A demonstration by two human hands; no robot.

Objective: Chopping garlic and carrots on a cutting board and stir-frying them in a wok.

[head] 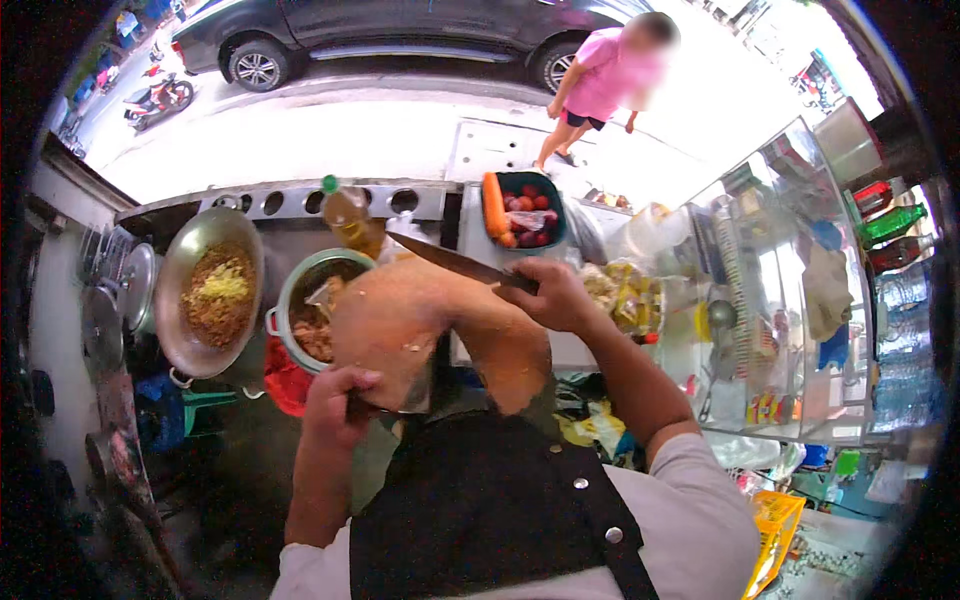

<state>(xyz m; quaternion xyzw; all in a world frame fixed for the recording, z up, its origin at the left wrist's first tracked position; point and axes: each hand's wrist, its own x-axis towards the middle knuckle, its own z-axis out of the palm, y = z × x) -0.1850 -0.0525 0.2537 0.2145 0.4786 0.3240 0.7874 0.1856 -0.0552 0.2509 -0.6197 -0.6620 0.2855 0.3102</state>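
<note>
My right hand grips the dark handle of a kitchen knife. Its blade points left, over the far edge of a worn wooden chopping board. The board looks bent in this view and has small food bits stuck to it. My left hand holds the board's near left edge, tilted beside a light green-rimmed pot. Chunks of what looks like meat lie in that pot, partly hidden by the board. Farther left, a wide metal wok holds a browned crumbly food topped with pale yellow chopped bits.
An oil bottle with a green cap stands behind the pot. A dark green basket holds a carrot and red and purple vegetables. Bagged goods and a glass display case are to the right. A person stands outside near a parked pickup.
</note>
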